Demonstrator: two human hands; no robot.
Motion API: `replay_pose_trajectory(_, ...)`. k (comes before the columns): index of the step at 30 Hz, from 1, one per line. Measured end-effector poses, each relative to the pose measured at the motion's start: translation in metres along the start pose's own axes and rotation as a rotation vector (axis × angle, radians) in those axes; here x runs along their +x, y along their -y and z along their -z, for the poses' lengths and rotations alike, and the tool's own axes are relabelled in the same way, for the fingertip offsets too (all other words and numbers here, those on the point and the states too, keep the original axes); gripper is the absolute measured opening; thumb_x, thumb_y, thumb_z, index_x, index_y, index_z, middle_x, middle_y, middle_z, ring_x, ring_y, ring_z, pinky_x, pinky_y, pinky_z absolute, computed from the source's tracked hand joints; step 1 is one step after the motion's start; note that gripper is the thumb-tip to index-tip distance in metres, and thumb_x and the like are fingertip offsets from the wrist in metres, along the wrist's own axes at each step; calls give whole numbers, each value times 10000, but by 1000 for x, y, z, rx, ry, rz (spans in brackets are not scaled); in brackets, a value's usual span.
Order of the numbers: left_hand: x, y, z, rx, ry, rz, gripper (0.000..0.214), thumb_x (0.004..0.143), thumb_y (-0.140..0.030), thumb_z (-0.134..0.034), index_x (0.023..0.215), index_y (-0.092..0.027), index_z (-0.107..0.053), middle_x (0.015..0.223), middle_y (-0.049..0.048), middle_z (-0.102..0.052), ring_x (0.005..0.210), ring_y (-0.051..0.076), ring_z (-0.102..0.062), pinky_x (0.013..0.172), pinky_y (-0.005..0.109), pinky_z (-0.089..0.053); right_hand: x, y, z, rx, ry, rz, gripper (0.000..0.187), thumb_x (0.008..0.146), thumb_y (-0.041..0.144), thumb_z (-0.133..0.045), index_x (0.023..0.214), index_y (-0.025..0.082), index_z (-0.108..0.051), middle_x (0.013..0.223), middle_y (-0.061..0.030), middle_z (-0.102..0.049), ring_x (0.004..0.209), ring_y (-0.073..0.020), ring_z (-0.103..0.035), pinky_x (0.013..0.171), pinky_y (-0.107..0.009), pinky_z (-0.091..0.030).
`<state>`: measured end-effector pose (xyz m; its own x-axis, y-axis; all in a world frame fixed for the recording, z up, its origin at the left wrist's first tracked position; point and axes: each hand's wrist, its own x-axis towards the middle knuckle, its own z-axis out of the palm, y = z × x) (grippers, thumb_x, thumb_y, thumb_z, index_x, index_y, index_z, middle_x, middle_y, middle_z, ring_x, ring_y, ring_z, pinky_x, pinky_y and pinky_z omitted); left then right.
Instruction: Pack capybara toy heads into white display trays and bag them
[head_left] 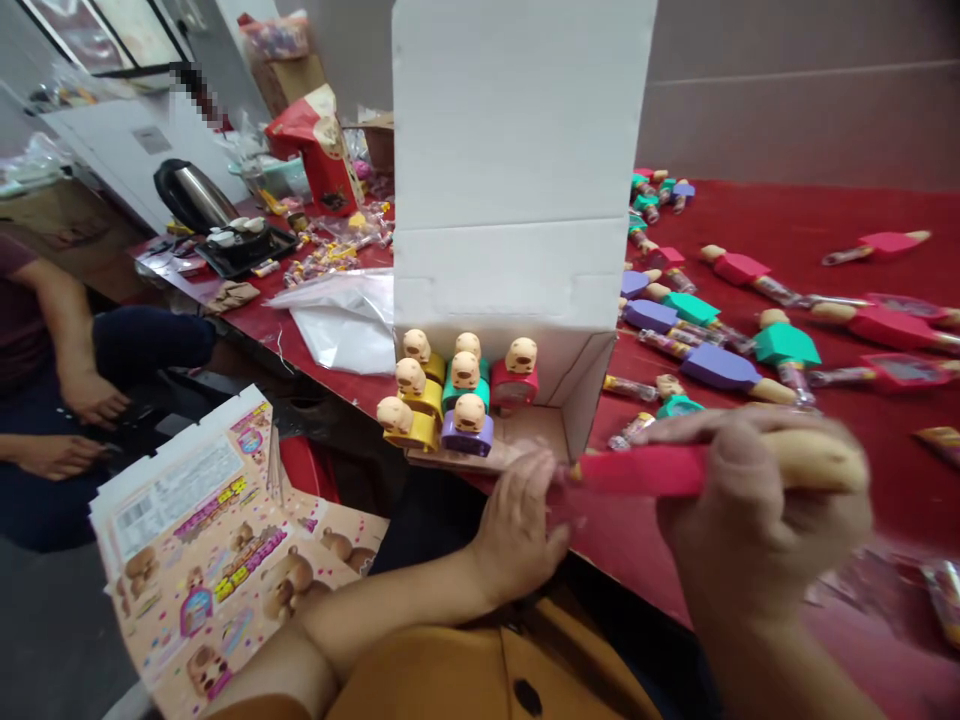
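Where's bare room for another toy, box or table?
Box, front right: bare floor between its purple toy, red toy behind, and right side. Red table: strip along the gray wall, left of the lone red toy. Crowded: box's left and middle columns; table just right of the box.

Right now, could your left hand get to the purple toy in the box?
Probably yes: the left hand is by the near edge of the box, close to the purple toy, and nothing seems to block the way.
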<state>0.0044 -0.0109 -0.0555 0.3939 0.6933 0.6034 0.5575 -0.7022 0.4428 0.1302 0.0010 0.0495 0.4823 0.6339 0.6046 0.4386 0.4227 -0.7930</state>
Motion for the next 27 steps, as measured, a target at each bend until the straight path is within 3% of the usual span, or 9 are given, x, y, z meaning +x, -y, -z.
replay_pose_trajectory(2, -9, 9, -8, 131, 21, -76, 479, 924, -349, -386, 1286, -36, -372, 1252, 187, -517, 1256, 262, -403, 1012, 411, -392, 6, -7, -23, 10, -164, 136, 265, 879, 301, -533, 675, 208, -392, 624, 33, -528, 543, -125, -567, 639, -310, -474)
replay_pose_trajectory(3, -13, 14, -12, 170, 52, -131, 451, 917, -349, -401, 1261, -58, -421, 1247, 161, -530, 1266, 263, -390, 1033, 412, -362, 6, -12, -33, 7, -178, 188, 224, 879, 281, -530, 708, 206, -406, 637, 34, -529, 543, -120, -559, 627, -301, -466)
replay_pose_trajectory(5, -19, 22, -19, 203, 73, -217, 359, 898, -353, -434, 1155, -124, -533, 1181, 100, -581, 1254, 252, -400, 1054, 397, -318, 2, -22, -49, -41, -99, 259, 127, 863, 261, -543, 792, 202, -455, 681, 23, -541, 571, -122, -548, 588, -281, -455)
replay_pose_trajectory(10, -27, 29, -31, 265, 109, -187, 330, 879, -387, -438, 1105, -197, -584, 1118, 48, -623, 1137, 234, -481, 1001, 370, -326, -13, -32, -71, -114, 96, 339, 117, 843, 224, -561, 888, 207, -455, 739, 13, -528, 645, -117, -528, 587, -244, -451)
replay_pose_trajectory(15, -24, 28, -32, 240, 52, -201, 368, 922, -395, -331, 1120, -219, -587, 1013, 39, -665, 997, 241, -526, 916, 382, -338, -19, -39, -90, -254, 126, 410, 98, 883, 243, -489, 860, 213, -398, 685, 0, -468, 604, -153, -471, 542, -279, -431)
replay_pose_trajectory(19, -20, 28, -30, 240, 64, -209, 330, 920, -360, -346, 1049, -237, -623, 934, 33, -667, 936, 233, -532, 903, 378, -331, -17, -42, -83, -334, 103, 429, 168, 886, 326, -485, 983, 215, -405, 821, -64, -511, 720, -208, -494, 603, -357, -472)
replay_pose_trajectory(22, -19, 28, -32, 248, 56, -187, 229, 866, -297, -457, 978, -232, -645, 976, 45, -651, 998, 218, -525, 924, 358, -326, 10, -53, -63, -234, 12, 375, 128, 931, 344, -364, 978, 230, -399, 889, -68, -505, 817, -199, -523, 687, -369, -493)
replay_pose_trajectory(25, -18, 28, -36, 239, 11, -214, 269, 846, -287, -472, 1026, -182, -642, 1126, 97, -601, 1125, 231, -477, 957, 359, -309, 68, -90, -53, -236, -174, 324, 86, 923, 275, -329, 917, 215, -391, 859, -61, -490, 861, -198, -511, 798, -413, -453)
replay_pose_trajectory(27, -18, 28, -38, 230, -15, -236, 291, 854, -288, -446, 1025, -162, -645, 1151, 115, -578, 1148, 245, -462, 977, 374, -294, 111, -124, -62, -331, -45, 242, 171, 932, 278, -294, 907, 182, -433, 868, -78, -504, 873, -200, -506, 830, -423, -436)
